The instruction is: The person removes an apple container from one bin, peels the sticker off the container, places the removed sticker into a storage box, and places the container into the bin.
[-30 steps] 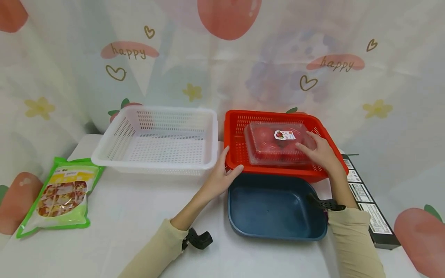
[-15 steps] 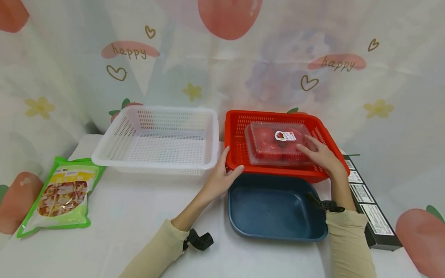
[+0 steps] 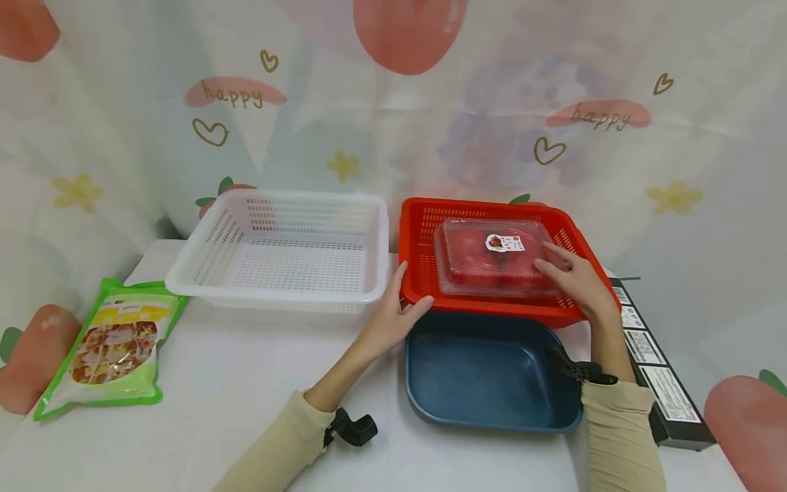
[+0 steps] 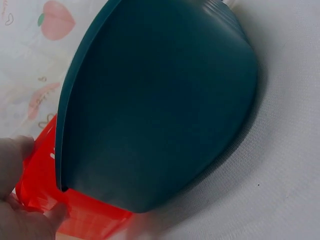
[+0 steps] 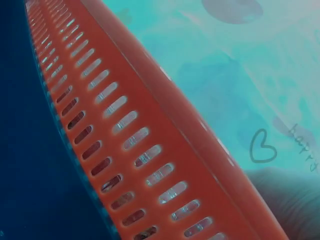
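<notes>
A clear plastic box of red round fruits (image 3: 470,260), with a white label on its lid, lies in the red slotted basket (image 3: 419,263), toward its right side. Over the box's right end is my right hand (image 3: 578,281), its thumb and forefinger extended and touching the lid. My left hand (image 3: 387,318) holds the basket's front left corner, thumb at the front rim and fingers along the left side. In the left wrist view, that hand's fingers (image 4: 20,150) meet the red wall. Most of the right hand is out of the right wrist view, behind the basket wall (image 5: 130,130).
A dark blue basin (image 3: 479,376) sits right in front of the red basket. To the left stands a white slotted basket (image 3: 277,297), with a green food bag (image 3: 117,348) farther left. A long black box (image 3: 664,389) with white labels lies at the right.
My right hand has slid slightly to the right along the lid, and its fingers have drawn back a little. The left hand stays at the basket corner. The whole head view has shifted slightly.
</notes>
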`<state>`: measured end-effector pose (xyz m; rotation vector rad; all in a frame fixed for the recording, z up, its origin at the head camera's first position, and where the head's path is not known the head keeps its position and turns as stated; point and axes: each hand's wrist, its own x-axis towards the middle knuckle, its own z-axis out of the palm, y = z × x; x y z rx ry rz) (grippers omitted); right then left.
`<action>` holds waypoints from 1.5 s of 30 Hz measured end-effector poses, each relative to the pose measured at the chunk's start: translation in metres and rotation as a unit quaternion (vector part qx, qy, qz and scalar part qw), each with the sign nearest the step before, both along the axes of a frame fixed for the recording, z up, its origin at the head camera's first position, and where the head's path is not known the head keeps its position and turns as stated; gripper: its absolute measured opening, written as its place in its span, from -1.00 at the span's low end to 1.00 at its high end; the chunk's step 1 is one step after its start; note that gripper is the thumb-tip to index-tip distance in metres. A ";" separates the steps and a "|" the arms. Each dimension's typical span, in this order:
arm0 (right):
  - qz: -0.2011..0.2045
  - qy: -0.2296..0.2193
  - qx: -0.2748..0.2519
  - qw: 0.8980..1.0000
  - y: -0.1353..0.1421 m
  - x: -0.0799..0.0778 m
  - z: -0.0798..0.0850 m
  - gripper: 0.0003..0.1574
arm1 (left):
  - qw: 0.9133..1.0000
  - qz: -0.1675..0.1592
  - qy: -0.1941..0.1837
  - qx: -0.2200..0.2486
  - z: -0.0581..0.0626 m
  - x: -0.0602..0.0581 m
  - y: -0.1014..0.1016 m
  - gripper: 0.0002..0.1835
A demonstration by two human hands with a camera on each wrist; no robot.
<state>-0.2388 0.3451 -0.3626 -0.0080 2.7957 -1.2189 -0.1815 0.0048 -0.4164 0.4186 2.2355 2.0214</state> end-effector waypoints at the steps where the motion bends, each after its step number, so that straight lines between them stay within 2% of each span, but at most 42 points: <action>1: -0.002 0.004 -0.003 1.000 0.000 0.000 0.000 -0.02 | 1.000 0.001 -0.001 0.001 0.000 0.000 0.000 -0.03; 17: -0.055 0.080 -0.014 0.995 -0.007 0.004 0.002 -0.19 | 1.000 0.014 -0.001 -0.010 -0.001 0.001 0.001 -0.02; 25: -0.094 0.138 -0.036 0.985 -0.012 0.005 0.006 -0.32 | 1.000 0.012 0.004 -0.001 0.001 0.001 0.000 -0.04; 45: -0.142 0.180 -0.078 0.970 -0.039 0.013 0.020 -0.43 | 1.000 0.004 0.013 0.002 0.000 -0.001 0.000 -0.03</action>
